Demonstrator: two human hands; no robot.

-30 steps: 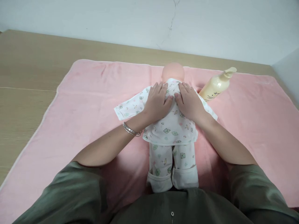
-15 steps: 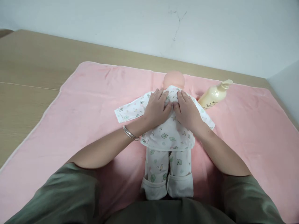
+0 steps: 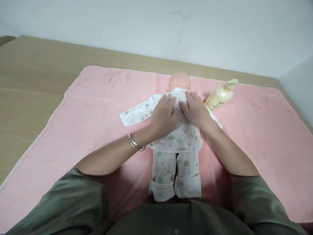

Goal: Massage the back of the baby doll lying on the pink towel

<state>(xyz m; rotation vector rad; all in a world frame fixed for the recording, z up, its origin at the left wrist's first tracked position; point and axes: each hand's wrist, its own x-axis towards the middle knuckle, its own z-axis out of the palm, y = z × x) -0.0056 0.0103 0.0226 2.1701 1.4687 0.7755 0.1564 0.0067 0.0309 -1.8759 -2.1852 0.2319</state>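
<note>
A baby doll [image 3: 179, 81] lies on a pink blanket [image 3: 102, 98], its bald head toward the wall and no face showing. It wears a white printed top [image 3: 176, 142] with long sleeves and matching trousers [image 3: 164, 166] turned up at the cuffs. My left hand [image 3: 165, 114] rests flat on the left of the doll's upper back, fingers stretched out. On the right side of the upper back lies my right hand [image 3: 195, 109], also flat with its fingers extended. Neither hand grips anything. The palms hide part of the top.
A cream pump bottle [image 3: 220, 94] stands on the blanket just right of the doll's shoulder, close to my right hand. The wooden table [image 3: 31, 71] extends to the left beyond the blanket. A white wall [image 3: 137, 26] runs behind it.
My right thumb has moved up and away from my left thumb, widening the gap between the hands. The view has shifted slightly; doll and bottle otherwise look the same.
</note>
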